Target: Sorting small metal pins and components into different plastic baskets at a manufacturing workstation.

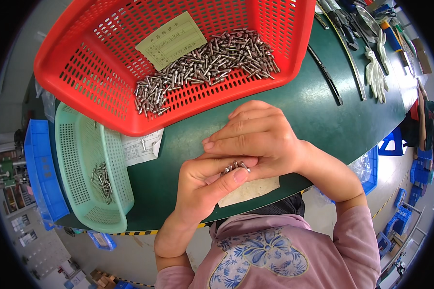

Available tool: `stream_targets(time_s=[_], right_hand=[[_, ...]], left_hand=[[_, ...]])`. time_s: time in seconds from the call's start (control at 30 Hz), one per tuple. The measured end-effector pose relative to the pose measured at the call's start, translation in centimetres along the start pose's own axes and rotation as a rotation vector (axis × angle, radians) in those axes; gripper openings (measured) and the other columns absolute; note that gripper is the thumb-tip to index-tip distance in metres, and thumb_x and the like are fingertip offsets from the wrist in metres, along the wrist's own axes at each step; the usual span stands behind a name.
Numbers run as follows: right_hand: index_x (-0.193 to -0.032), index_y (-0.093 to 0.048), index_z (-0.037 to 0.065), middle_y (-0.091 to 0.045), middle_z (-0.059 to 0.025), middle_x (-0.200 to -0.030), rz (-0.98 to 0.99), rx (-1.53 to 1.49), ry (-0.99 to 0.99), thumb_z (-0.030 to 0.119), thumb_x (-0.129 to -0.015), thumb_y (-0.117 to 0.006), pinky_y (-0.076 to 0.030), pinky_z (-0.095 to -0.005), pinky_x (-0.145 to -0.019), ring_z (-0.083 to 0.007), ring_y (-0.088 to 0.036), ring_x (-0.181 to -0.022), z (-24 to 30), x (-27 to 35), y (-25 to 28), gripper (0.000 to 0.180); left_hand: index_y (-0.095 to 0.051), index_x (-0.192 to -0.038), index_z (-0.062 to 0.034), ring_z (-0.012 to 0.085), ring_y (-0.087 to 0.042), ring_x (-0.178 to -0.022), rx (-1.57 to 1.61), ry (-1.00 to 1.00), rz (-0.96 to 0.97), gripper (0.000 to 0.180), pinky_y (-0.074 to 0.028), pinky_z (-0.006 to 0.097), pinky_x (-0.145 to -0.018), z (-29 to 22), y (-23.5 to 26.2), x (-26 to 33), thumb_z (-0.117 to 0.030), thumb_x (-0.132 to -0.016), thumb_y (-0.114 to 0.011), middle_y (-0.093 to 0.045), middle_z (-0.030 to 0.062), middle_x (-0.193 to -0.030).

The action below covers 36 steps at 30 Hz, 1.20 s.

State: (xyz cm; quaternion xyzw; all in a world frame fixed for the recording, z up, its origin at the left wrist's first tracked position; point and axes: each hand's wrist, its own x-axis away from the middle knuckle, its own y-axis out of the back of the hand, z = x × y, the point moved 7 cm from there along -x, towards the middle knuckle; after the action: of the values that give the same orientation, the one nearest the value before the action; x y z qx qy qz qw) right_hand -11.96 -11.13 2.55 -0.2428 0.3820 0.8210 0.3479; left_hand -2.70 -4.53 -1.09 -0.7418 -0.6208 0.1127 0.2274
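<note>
My hands meet over the green table in front of my body. My left hand (205,185) is closed round several small metal pins (237,166), their ends showing beside the thumb. Cupped over it from above, my right hand (260,137) has its fingers bent and pressed together, its thumb side against the pins. The palms are hidden. Beyond the hands, a large red perforated basket (178,103) is tilted toward me and holds a heap of similar metal pins (212,60). A yellowish paper card (171,41) lies on that heap.
To the left stands a pale green basket (115,159) with a few pins, beside a blue bin (43,168). A white paper (142,147) with a metal part lies by it. A sheet (250,191) lies below my hands. White gloves (375,72) and tools are far right.
</note>
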Motion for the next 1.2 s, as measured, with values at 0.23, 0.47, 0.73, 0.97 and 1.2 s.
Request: stream_targets(time_s=[0.23,0.47,0.73,0.97,1.2], right_hand=[[-0.099,-0.070,0.006,-0.071,-0.0059,-0.096,0.009,-0.005,-0.001,0.033,-0.074,-0.074,-0.048,-0.0355,-0.074,-0.0194,-0.067,-0.080,0.05,-0.05,-0.13,0.037],[-0.097,-0.071,0.010,-0.070,-0.0011,-0.097,-0.027,0.070,0.049,0.027,-0.069,-0.072,-0.048,-0.0339,-0.074,-0.0165,-0.067,-0.081,0.62,-0.04,-0.08,0.033],[-0.097,-0.070,0.008,-0.071,-0.0018,-0.099,-0.029,0.120,0.100,0.030,-0.076,-0.071,-0.048,-0.0313,-0.074,-0.0136,-0.067,-0.081,0.77,0.02,0.00,0.030],[-0.094,-0.071,0.011,-0.070,0.0009,-0.094,-0.066,0.087,0.054,0.023,-0.061,-0.074,-0.050,-0.0338,-0.073,-0.0160,-0.066,-0.081,0.68,-0.09,0.01,0.035],[-0.095,-0.071,0.009,-0.071,-0.0026,-0.094,0.001,0.103,0.060,0.030,-0.076,-0.073,-0.049,-0.0333,-0.073,-0.0164,-0.068,-0.080,0.48,0.08,-0.27,0.028]], left_hand=[[-0.065,-0.105,0.0093,0.0155,-0.062,-0.093,-0.027,-0.033,-0.048,0.021,-0.050,0.025,-0.079,-0.16,-0.10,-0.02,-0.001,-0.088,-0.061,-0.066,0.0131,-0.101],[-0.069,-0.088,0.0054,0.0043,-0.046,-0.061,-0.306,-0.124,-0.188,0.013,-0.034,0.021,-0.052,-0.25,0.78,0.41,-0.006,-0.081,-0.071,-0.063,0.0026,-0.079],[-0.069,-0.086,0.0053,0.0049,-0.047,-0.062,-0.324,-0.102,-0.192,0.014,-0.036,0.021,-0.053,-0.31,0.79,0.44,-0.007,-0.080,-0.072,-0.061,0.0026,-0.077],[-0.069,-0.091,0.0059,0.0051,-0.051,-0.065,-0.309,-0.095,-0.146,0.015,-0.038,0.020,-0.055,-0.37,0.80,0.46,-0.007,-0.083,-0.069,-0.063,0.0037,-0.081],[-0.066,-0.099,0.0082,0.0064,-0.056,-0.077,-0.025,0.033,-0.102,0.019,-0.044,0.019,-0.066,0.14,0.38,0.15,-0.006,-0.088,-0.063,-0.065,0.0044,-0.086]])
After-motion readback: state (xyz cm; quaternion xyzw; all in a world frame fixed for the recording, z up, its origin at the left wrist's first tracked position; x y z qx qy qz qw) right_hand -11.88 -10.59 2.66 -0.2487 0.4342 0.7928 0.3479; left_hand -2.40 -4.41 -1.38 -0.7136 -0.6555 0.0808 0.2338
